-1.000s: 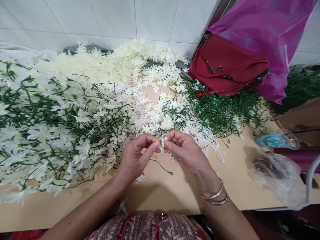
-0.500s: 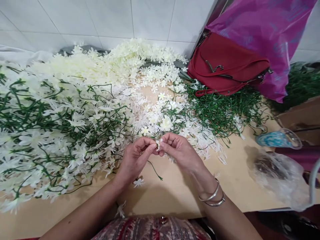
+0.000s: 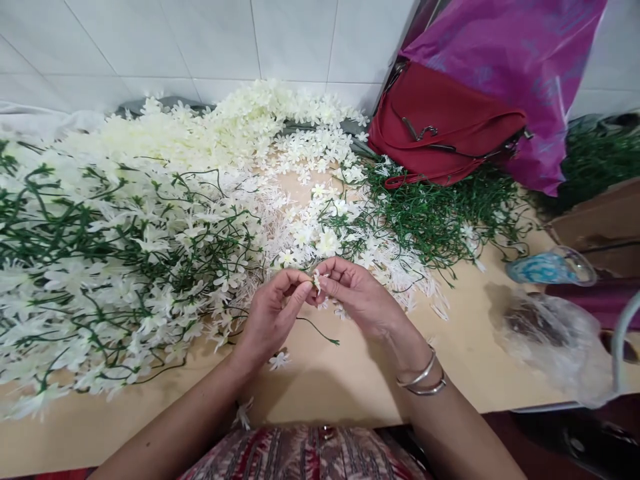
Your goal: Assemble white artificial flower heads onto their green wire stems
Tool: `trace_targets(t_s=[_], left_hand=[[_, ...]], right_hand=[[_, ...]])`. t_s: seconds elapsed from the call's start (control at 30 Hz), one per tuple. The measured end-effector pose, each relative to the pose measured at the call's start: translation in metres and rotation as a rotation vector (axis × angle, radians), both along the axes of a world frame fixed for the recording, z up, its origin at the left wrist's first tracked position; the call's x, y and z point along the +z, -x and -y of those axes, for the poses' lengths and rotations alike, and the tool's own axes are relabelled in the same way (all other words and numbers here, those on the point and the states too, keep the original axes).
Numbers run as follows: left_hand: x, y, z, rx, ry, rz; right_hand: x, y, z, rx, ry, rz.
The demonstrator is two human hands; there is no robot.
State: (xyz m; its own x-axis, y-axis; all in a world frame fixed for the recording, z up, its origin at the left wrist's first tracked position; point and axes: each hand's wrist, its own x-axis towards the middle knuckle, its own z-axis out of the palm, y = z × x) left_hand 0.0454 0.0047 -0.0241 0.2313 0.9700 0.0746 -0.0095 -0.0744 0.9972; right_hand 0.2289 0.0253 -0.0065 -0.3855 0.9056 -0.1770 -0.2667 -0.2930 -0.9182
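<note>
Both hands meet over the table, just in front of the loose white blossoms. My left hand (image 3: 280,308) pinches a green artificial stem (image 3: 320,331), whose free end trails out to the right beneath the fingers. Between the fingertips sits a small white artificial flower (image 3: 317,281). My right hand (image 3: 353,293) is closed on that flower with thumb and forefinger, its petals partly hidden. Loose white and yellow flower heads (image 3: 327,243) lie just beyond the hands. One white flower (image 3: 279,360) rests near my left wrist.
A large heap of white flowers on green stems (image 3: 125,267) covers the left side. Cream petals (image 3: 225,127) pile against the tiled wall. Green stems (image 3: 440,213) lie under a red bag (image 3: 445,127). A blue-patterned cup (image 3: 550,267) and a clear plastic bag (image 3: 555,340) are at right.
The flower between my fingertips has turned and shows more of its petals. The stem's free end has swung to the right. The camera view has shifted slightly.
</note>
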Motion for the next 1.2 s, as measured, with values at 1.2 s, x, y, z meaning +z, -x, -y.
trace_targets(t_s=[1.2], left_hand=[[0.024,-0.003,0.005,-0.142,-0.343,-0.382]], right_hand=[[0.024,-0.059,-0.006,-0.544,-0.38,0.438]])
